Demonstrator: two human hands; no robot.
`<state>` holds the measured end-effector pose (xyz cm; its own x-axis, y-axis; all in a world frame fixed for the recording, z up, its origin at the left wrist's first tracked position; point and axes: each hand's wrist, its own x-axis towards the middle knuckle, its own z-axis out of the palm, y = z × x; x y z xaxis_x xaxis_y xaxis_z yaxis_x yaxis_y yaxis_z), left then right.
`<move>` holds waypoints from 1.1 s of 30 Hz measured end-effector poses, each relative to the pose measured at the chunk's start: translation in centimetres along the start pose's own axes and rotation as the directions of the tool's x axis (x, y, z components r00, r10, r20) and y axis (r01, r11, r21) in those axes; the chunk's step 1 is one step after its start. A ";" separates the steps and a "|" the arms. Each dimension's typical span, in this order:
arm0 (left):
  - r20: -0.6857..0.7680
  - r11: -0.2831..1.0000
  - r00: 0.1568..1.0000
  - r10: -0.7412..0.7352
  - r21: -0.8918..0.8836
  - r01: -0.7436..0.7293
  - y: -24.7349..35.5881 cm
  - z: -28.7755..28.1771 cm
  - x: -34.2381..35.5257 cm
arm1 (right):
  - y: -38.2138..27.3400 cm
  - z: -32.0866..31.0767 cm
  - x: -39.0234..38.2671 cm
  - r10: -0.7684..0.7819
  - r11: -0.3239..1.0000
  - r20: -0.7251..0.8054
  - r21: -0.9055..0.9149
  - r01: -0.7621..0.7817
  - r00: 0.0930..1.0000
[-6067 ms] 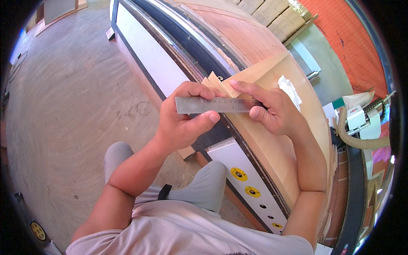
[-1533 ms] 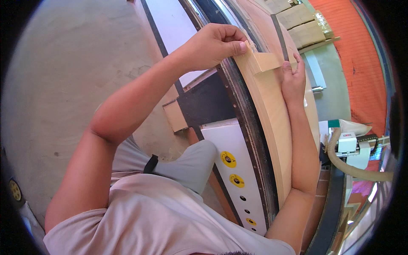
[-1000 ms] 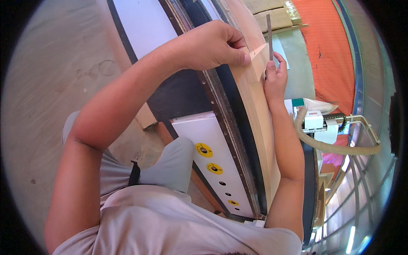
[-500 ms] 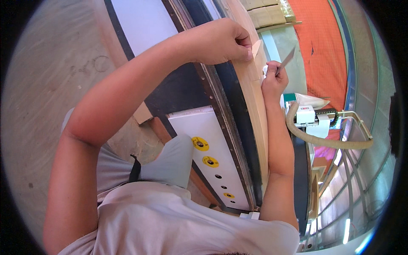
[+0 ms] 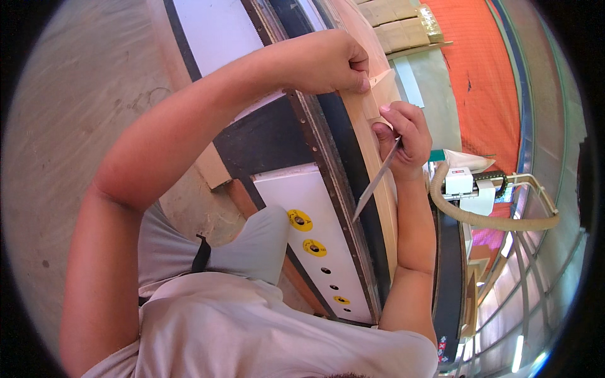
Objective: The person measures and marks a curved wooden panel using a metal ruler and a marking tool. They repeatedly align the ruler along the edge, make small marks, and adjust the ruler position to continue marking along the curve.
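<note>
At the wooden board (image 5: 368,135), which lies lengthwise along the machine's dark bed, my left hand (image 5: 337,63) is closed, its thumb and fingers pinched on a small pale pointed wood piece (image 5: 382,79). The fingers partly cover where they meet it. My right hand (image 5: 406,138) is just nearer to me, over the same board. It grips a narrow metal blade (image 5: 377,183) whose free end points toward me and to the left; its handle end is hidden in the palm. Thumb and index finger of that hand stand a little apart near the wood.
Below the board is a white panel (image 5: 302,195) with yellow-ringed controls. Stacked boards (image 5: 397,28) lie at the far end. To the right stand a white machine head with a beige hose (image 5: 479,220) and an orange sheet (image 5: 479,82). A concrete floor (image 5: 82,126) spreads left.
My right hand has turned over, swinging the blade from pointing up and away to pointing down and left. Its fingers have loosened somewhat. My left hand stays nearly in place at the wood.
</note>
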<state>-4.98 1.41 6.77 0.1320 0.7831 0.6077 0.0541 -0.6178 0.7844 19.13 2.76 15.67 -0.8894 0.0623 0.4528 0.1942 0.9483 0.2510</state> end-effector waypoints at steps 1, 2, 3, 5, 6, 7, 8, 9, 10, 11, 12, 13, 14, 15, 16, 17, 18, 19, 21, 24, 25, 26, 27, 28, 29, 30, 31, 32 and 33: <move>-0.001 1.000 1.000 -0.002 0.009 0.002 0.0 0.0 0.1 | -0.1 0.1 0.1 0.000 1.000 -0.005 -0.004 0.000 1.000; -0.006 1.000 1.000 0.006 0.024 -0.006 0.0 0.0 0.1 | -0.2 0.1 0.1 0.000 1.000 -0.009 -0.010 0.000 1.000; -0.015 0.999 1.000 0.017 0.039 -0.016 0.0 0.1 0.2 | -0.2 0.1 0.3 -0.009 1.000 -0.009 -0.016 0.009 1.000; -0.027 0.998 0.999 0.029 0.061 -0.027 0.0 0.2 0.3 | -0.3 0.1 0.5 -0.029 0.999 -0.007 -0.034 0.028 1.000; -0.031 0.997 0.999 0.030 0.066 -0.027 0.0 0.2 0.3 | -0.3 0.1 0.6 -0.049 0.998 -0.012 -0.038 0.049 0.999; -0.035 0.997 0.999 0.024 0.079 -0.021 0.0 0.2 0.4 | -0.3 0.2 0.7 -0.068 0.997 -0.018 -0.044 0.068 0.997; -0.033 0.997 0.999 0.025 0.072 -0.022 0.0 0.2 0.4 | -0.2 0.2 0.8 -0.077 0.996 -0.015 -0.056 0.076 0.997; -0.030 0.997 0.999 0.018 0.073 -0.016 0.0 0.2 0.4 | -0.2 0.2 0.9 -0.100 0.993 -0.015 -0.071 0.099 0.995; -0.030 0.997 0.999 0.019 0.074 -0.017 0.1 0.2 0.5 | -0.1 0.2 1.0 -0.112 0.990 -0.004 -0.092 0.111 0.994; -0.023 0.997 0.999 0.023 0.073 -0.021 0.1 0.1 0.5 | -0.1 0.2 1.1 -0.134 0.986 -0.003 -0.103 0.133 0.991; -0.019 0.997 0.999 0.034 0.072 -0.033 0.1 0.1 0.5 | 0.0 0.2 1.1 -0.133 0.986 0.000 -0.102 0.133 0.991; -0.022 0.996 0.999 0.042 0.075 -0.040 0.1 0.1 0.5 | 0.0 0.2 1.2 -0.143 0.986 -0.005 -0.092 0.142 0.990; -0.024 0.997 0.999 0.034 0.066 -0.033 0.2 0.1 0.5 | 0.0 0.3 1.2 -0.140 0.987 -0.007 -0.080 0.138 0.990; -0.029 0.998 0.999 0.023 0.061 -0.022 0.2 0.2 0.5 | 0.0 0.3 1.2 -0.146 0.987 -0.010 -0.076 0.145 0.989; -0.033 0.998 0.999 0.013 0.056 -0.012 0.2 0.2 0.5 | 0.0 0.3 1.2 -0.140 0.988 -0.010 -0.071 0.139 0.990; -0.034 0.999 0.999 0.011 0.049 -0.009 0.2 0.3 0.4 | 0.0 0.3 1.2 -0.133 0.989 -0.010 -0.066 0.132 0.991; -0.035 0.999 0.999 0.008 0.042 -0.007 0.2 0.3 0.4 | 0.0 0.3 1.2 -0.130 0.990 -0.008 -0.060 0.129 0.991; -0.038 0.999 0.999 0.007 0.038 -0.006 0.3 0.3 0.4 | 0.1 0.3 1.2 -0.127 0.991 -0.006 -0.054 0.126 0.992; -0.042 0.998 0.999 0.031 0.065 -0.029 0.3 0.3 0.4 | 0.0 0.3 1.2 -0.121 0.992 -0.004 -0.047 0.121 0.993; -0.042 0.994 0.997 0.067 0.088 -0.063 0.3 0.3 0.5 | 0.0 0.3 1.3 -0.115 0.992 0.003 -0.042 0.115 0.993; -0.039 0.993 0.997 0.070 0.099 -0.066 0.4 0.3 0.5 | -0.1 0.3 1.3 -0.111 0.993 0.007 -0.041 0.111 0.994; -0.037 0.994 0.997 0.064 0.096 -0.060 0.4 0.3 0.5 | -0.1 0.3 1.3 -0.106 0.994 0.007 -0.035 0.106 0.994; -0.034 0.994 0.998 0.049 0.101 -0.045 0.5 0.3 0.5 | -0.1 0.3 1.3 -0.111 0.993 0.007 -0.039 0.111 0.994; -0.033 0.994 0.999 0.032 0.109 -0.028 0.5 0.4 0.5 | -0.1 0.3 1.4 -0.115 0.993 0.003 -0.039 0.115 0.993; -0.041 0.994 0.999 0.031 0.107 -0.027 0.6 0.4 0.4 | -0.2 0.3 1.4 -0.112 0.993 0.006 -0.038 0.112 0.994; -0.050 0.994 0.998 0.029 0.108 -0.023 0.6 0.5 0.3 | -0.2 0.3 1.4 -0.120 0.992 0.005 -0.042 0.120 0.993; -0.058 0.993 0.998 0.032 0.112 -0.025 0.7 0.5 0.3 | -0.1 0.2 1.4 -0.120 0.992 0.011 -0.046 0.121 0.993; -0.064 0.993 0.997 0.032 0.114 -0.024 0.7 0.5 0.2 | -0.1 0.2 1.4 -0.120 0.991 0.018 -0.049 0.121 0.993; -0.068 0.993 0.997 0.038 0.116 -0.030 0.7 0.6 0.2 | 0.0 0.2 1.4 -0.123 0.991 0.020 -0.052 0.123 0.992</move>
<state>-4.35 1.13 7.33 0.0659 0.7622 0.6440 0.1646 -0.6448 0.7464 17.80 2.87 16.16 -0.9148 -0.0481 0.4011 0.1041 0.9313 0.3491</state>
